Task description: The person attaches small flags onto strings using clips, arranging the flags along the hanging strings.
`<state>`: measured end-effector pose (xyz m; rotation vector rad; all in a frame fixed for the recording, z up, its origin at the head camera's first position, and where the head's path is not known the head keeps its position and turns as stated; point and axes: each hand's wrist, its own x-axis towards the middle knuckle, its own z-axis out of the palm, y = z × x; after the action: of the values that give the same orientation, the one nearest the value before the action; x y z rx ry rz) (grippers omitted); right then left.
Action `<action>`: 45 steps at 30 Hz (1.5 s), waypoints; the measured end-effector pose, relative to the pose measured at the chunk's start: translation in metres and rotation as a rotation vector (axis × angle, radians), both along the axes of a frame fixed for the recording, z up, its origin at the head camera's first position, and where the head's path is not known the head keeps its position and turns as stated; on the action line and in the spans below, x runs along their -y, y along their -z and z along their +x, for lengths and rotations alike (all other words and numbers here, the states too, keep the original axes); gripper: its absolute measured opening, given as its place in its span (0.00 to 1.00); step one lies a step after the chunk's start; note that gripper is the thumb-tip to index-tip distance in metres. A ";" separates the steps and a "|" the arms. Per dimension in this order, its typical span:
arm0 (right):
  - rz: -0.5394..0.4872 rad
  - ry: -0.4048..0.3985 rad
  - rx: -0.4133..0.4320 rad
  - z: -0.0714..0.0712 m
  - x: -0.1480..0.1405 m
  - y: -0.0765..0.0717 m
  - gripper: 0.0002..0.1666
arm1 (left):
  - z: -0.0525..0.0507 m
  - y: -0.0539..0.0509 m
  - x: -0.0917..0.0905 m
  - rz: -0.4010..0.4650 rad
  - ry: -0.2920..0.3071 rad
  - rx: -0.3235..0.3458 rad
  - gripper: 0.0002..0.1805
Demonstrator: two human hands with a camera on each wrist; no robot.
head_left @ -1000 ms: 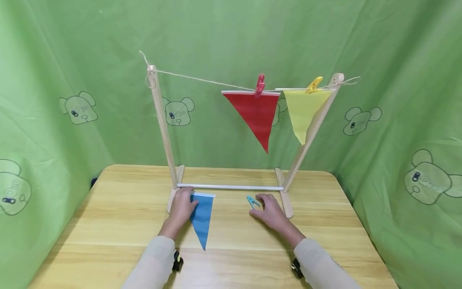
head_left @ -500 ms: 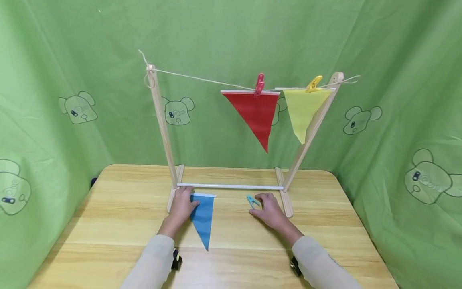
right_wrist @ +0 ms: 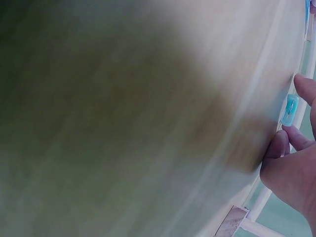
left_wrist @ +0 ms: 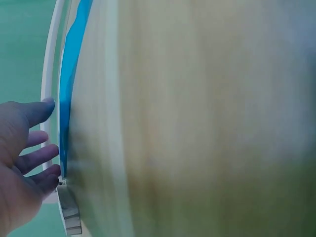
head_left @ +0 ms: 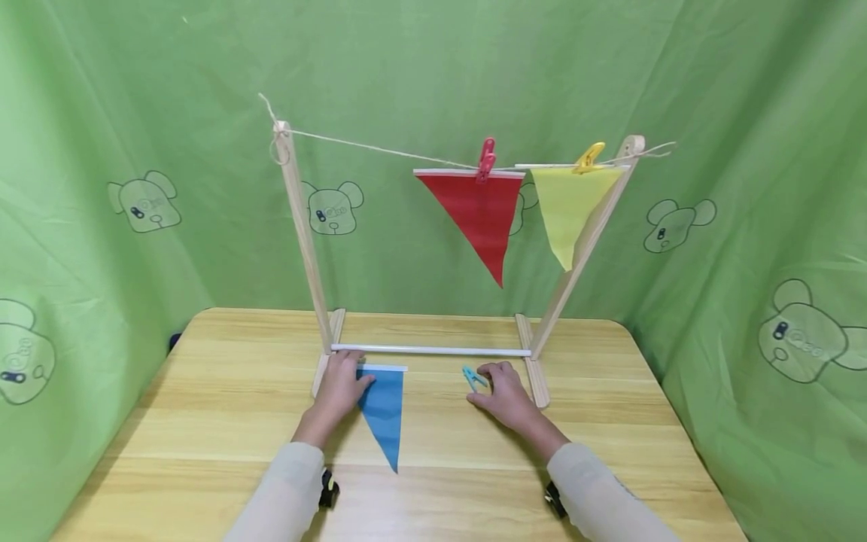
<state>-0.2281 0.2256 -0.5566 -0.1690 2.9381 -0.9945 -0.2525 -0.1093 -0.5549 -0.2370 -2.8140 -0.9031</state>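
A blue triangular flag (head_left: 384, 410) with a white top edge lies on the table. At its left side is my left hand (head_left: 341, 385), thumb over the cloth and part of the flag hidden beneath. In the left wrist view, the thumb of my left hand (left_wrist: 22, 158) stands apart from loosely bent fingers beside the blue flag (left_wrist: 72, 54). Farther right, a light blue clothespin (head_left: 474, 379) sits between the spread thumb and fingers of my right hand (head_left: 506, 395). The right wrist view shows a gap between the thumb and the clothespin (right_wrist: 290, 109).
Behind the hands stands a wooden frame (head_left: 308, 248) with a white crossbar (head_left: 433, 351). Its string (head_left: 379, 148) carries a red flag (head_left: 484, 214) on a red clothespin (head_left: 486, 159) and a yellow flag (head_left: 565, 211) on a yellow clothespin (head_left: 589, 158). A green curtain surrounds the table.
The blue flag has turned slightly, its lower tip shifting to the right. My left hand has barely moved, and my right hand stays around the clothespin in nearly the same place.
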 end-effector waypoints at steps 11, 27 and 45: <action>0.023 0.007 -0.027 -0.001 -0.001 0.002 0.30 | -0.003 0.000 0.008 -0.042 0.043 -0.019 0.24; 0.020 -0.006 -0.055 -0.004 -0.001 0.004 0.23 | -0.008 -0.004 0.010 -0.068 0.051 -0.019 0.12; -0.004 -0.022 -0.052 -0.004 -0.004 0.003 0.19 | -0.009 -0.002 0.014 0.006 0.097 0.038 0.09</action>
<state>-0.2320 0.2293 -0.5599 -0.2300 2.9747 -1.0083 -0.2616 -0.1231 -0.5529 -0.3627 -2.8564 -0.9455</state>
